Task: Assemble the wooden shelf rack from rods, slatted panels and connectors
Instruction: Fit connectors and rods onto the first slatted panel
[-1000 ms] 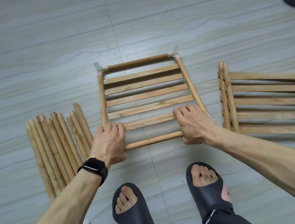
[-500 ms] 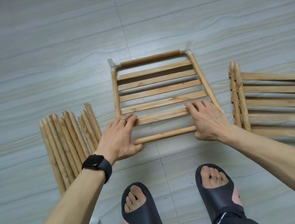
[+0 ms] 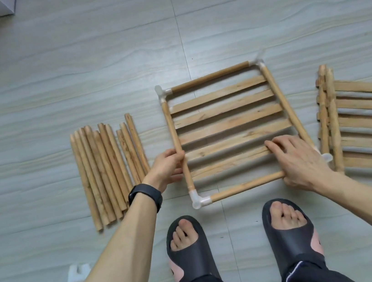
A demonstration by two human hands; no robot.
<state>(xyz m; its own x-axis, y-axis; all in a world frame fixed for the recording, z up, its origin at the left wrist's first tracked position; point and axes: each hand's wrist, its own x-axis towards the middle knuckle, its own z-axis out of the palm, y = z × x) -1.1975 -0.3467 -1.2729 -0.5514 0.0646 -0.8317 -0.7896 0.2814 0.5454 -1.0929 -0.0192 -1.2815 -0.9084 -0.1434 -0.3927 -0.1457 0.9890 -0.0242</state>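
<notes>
Left hand [image 3: 168, 167] is clamped on the side rod [image 3: 173, 128] of the shelf frame [image 3: 227, 132], fingers curled right round it about two-thirds of the way down. Right hand [image 3: 300, 160] is on the opposite near corner, fingers [image 3: 276, 146] laid across the nearest slat, thumb tucked under the end of the near rod [image 3: 246, 186], so that corner is pinched between them. The frame sits skewed on the grey floor [image 3: 73, 61] just ahead of the toes, five slats across it and a white corner connector [image 3: 199, 200] showing at the near left; another peeks out past the right wrist, and the far right one is blurred. Whether the frame is flat on the floor or lifted a touch, I can't tell. A black watch [image 3: 145, 195] rides the left wrist. To the left, near that hand, lie the loose rods [image 3: 108, 171], side by side. To the right, just beside the frame, the spare slatted panels [image 3: 364, 125] are stacked. Below, two feet in black slippers [image 3: 191, 254]. Small white pieces [image 3: 78, 272] lie by the left forearm, too blurred to name.
</notes>
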